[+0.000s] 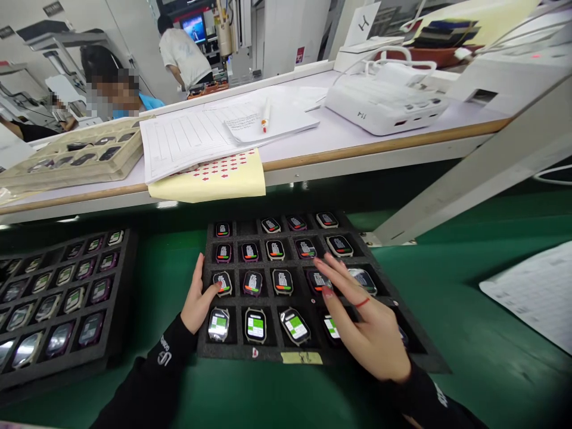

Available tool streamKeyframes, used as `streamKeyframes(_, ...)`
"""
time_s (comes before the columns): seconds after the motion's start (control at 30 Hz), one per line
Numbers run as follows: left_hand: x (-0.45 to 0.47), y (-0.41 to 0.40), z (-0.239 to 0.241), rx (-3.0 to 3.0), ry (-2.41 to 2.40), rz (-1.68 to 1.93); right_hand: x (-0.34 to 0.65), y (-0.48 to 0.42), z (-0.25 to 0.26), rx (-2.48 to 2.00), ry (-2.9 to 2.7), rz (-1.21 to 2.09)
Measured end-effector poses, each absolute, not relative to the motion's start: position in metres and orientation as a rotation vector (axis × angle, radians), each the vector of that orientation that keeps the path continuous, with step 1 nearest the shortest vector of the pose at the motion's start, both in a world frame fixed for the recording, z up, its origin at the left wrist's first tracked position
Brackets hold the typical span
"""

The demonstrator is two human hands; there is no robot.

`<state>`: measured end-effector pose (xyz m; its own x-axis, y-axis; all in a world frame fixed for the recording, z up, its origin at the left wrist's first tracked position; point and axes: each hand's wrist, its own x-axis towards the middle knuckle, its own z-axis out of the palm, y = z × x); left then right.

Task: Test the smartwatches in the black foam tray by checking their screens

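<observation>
A black foam tray (250, 356) lies on the green mat in front of me, holding smartwatches in separate cells. Most screens show a lit display, and the nearest row shows green panels. My left hand (199, 296) rests at the tray's left side, its fingertips touching the edge of a smartwatch (222, 283). My right hand (361, 322) spreads over the tray's right part, its fingers apart above a smartwatch (318, 281) and another (361, 280). A red thread circles one finger. The watches under that palm are hidden.
A second foam tray of watches (120, 262) lies left on the mat, and a printed sheet (531, 292) lies right. On the shelf behind are a beige tray (129, 161), papers, a pen (265, 114), red-marked yellow sheet (223, 179), white device (384, 98). Two people (183, 56) work beyond.
</observation>
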<state>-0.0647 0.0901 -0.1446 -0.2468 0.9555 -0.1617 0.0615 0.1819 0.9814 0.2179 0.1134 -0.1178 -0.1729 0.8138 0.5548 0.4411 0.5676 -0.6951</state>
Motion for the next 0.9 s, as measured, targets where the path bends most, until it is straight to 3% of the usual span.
streamKeyframes(0.2, -0.067, 0.091, -0.145, 1.042, 1.534, 1.171, 0.26, 0.13, -0.123, -1.39, -1.43, 0.414)
streamKeyframes(0.37, -0.067, 0.093, -0.147, 1.177, 1.627, 1.11, 0.289, 0.134, -0.131, -1.62, -1.195, 0.588)
streamKeyframes(0.9, -0.066, 0.092, -0.149, 1.02, 1.555, 1.233, 0.307, 0.152, -0.171, -1.585, -1.26, 1.025)
